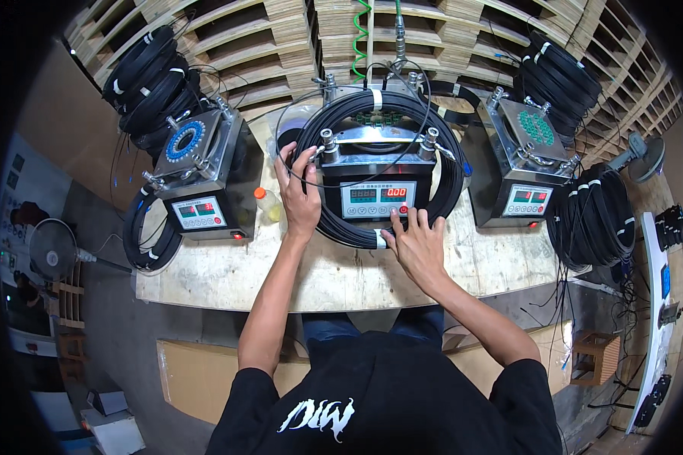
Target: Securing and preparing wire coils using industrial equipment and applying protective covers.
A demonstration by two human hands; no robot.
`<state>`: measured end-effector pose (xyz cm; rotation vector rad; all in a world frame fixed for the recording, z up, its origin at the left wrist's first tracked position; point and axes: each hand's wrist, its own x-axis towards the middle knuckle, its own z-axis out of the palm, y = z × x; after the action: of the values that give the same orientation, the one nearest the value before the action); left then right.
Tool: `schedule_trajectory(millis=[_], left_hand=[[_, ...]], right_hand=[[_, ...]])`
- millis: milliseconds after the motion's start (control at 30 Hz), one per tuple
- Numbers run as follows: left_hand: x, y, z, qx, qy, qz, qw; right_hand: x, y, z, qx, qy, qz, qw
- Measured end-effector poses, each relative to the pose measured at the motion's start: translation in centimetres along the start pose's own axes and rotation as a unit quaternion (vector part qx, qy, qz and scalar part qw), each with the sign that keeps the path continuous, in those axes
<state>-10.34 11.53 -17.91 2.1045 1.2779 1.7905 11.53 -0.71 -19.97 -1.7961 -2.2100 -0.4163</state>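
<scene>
A large coil of black cable, bound with white tape, stands upright around the front of the middle metal machine. My left hand grips the coil's left side, fingers bent over it; the thumb is mostly hidden. Just inside the ring is the machine's control panel, with a lit red display and a row of buttons. My right hand reaches over the lower right of the coil, fingers apart, its index fingertip at the panel's buttons. The thumb lies near the coil's bottom tape.
Similar machines stand at left and right. A small bottle with an orange cap sits beside my left wrist. Black cable coils are stacked at back left and back right. Wooden pallets rise behind the wooden table.
</scene>
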Motion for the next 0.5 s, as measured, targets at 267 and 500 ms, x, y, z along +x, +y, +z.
schedule_trajectory(millis=[267,500], left_hand=[[0.1,0.2,0.0,-0.006,-0.002,0.002,1.0],[0.5,1.4,-1.3,0.04,-0.026,-0.005,0.999]], right_hand=[[-0.7,0.9,-0.4,0.015,0.019,-0.015,1.0],[0.5,3.5,-2.6,0.337,0.123,0.069,0.931]])
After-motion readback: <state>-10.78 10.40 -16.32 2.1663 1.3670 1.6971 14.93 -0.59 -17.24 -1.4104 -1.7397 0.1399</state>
